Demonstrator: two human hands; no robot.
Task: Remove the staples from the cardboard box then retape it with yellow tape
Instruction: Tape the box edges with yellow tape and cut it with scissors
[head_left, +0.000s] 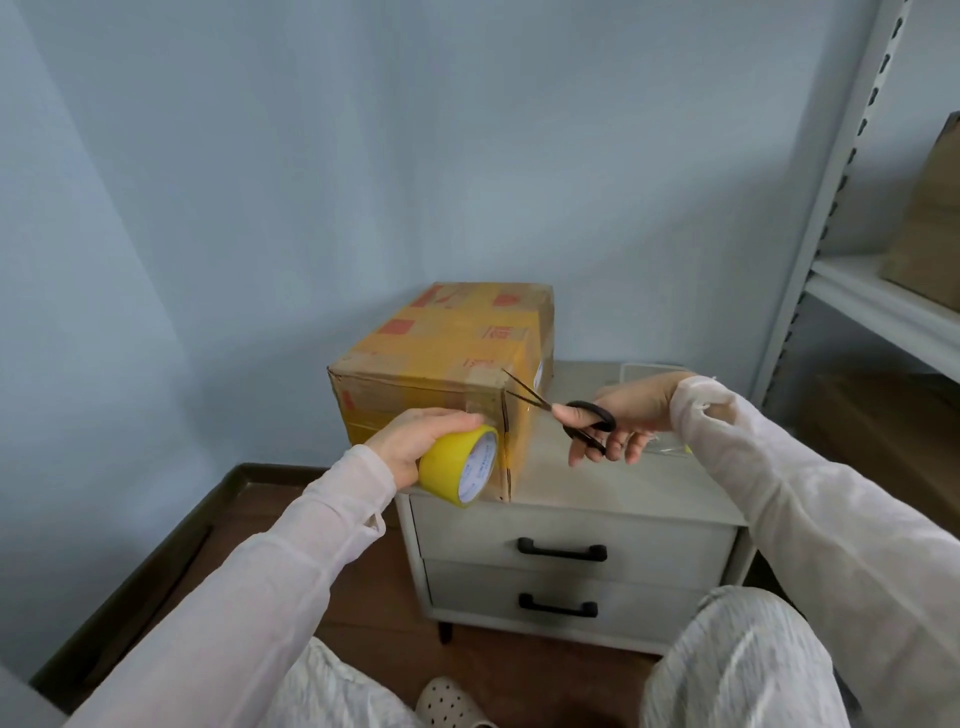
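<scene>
Left hand is wrapped over the top of a yellow tape roll, fingers curled round it, and the roll is right up against the near face of the cardboard box, low down by the front right corner. Right hand has a pair of black-handled scissors, with fingers through the loops. The blades are spread apart, and their tips sit just at that same corner edge of the box, a bit above the roll. I can't tell if they're actually touching any tape (too thin to see from here).

The box sits on the left side of the tabletop, which is the top of a small pale drawer unit. It already has wide yellow tape bands across its top and another band on the near face, plus some red printing. Two drawers are below, each with a black handle: the upper one and the lower one.

Both arms are in thin pale sleeves. The knees are in light patterned trousers at the bottom, with a white perforated slipper between them on the wooden floor. A pale metal shelf stands off to the right with something brown on it, and a plain bluish wall is behind.
</scene>
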